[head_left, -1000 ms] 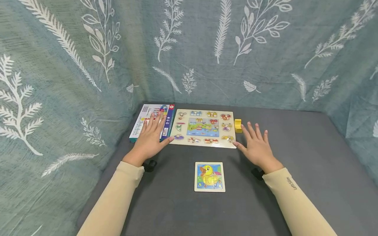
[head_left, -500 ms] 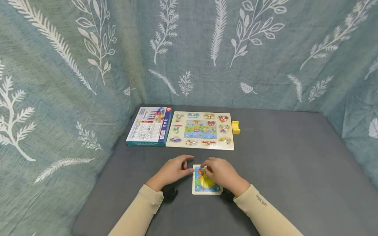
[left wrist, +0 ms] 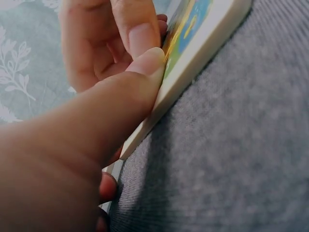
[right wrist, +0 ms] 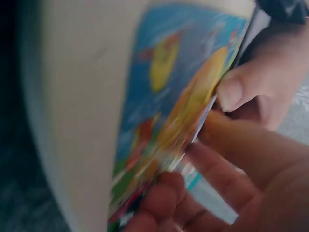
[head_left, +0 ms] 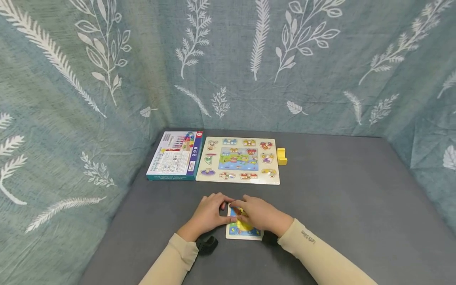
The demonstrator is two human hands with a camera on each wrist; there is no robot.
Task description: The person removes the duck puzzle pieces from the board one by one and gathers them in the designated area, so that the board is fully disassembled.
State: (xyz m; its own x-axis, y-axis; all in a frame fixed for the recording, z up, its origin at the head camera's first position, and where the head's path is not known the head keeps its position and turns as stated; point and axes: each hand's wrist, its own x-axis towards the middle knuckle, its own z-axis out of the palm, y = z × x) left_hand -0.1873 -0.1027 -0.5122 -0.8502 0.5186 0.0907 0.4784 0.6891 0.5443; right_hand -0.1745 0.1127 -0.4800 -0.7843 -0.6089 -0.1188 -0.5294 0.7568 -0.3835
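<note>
A small square duck jigsaw puzzle (head_left: 233, 233) in a pale wooden frame lies near the front of the table. My left hand (head_left: 208, 215) holds its left side, the thumb on top and fingers along the edge; in the left wrist view the thumb presses the pale rim (left wrist: 193, 67). From the right, my right hand (head_left: 261, 213) covers the upper part of the picture, thumb and fingers curled with tips on it. Whether a piece sits between those fingertips is hidden. Both hands nearly meet over the duck (right wrist: 193, 104) in the right wrist view.
Behind the hands lies a larger wooden peg puzzle board (head_left: 203, 162). A flat printed box (head_left: 174, 156) stands left of it, and a small yellow block (head_left: 282, 156) sits at its right edge. A patterned curtain (head_left: 228, 79) hangs behind the grey table (head_left: 338, 206).
Both hands have come in from beside the box and the yellow block to the duck puzzle. Over the last half second the left thumb has moved onto it and the right hand has shifted left.
</note>
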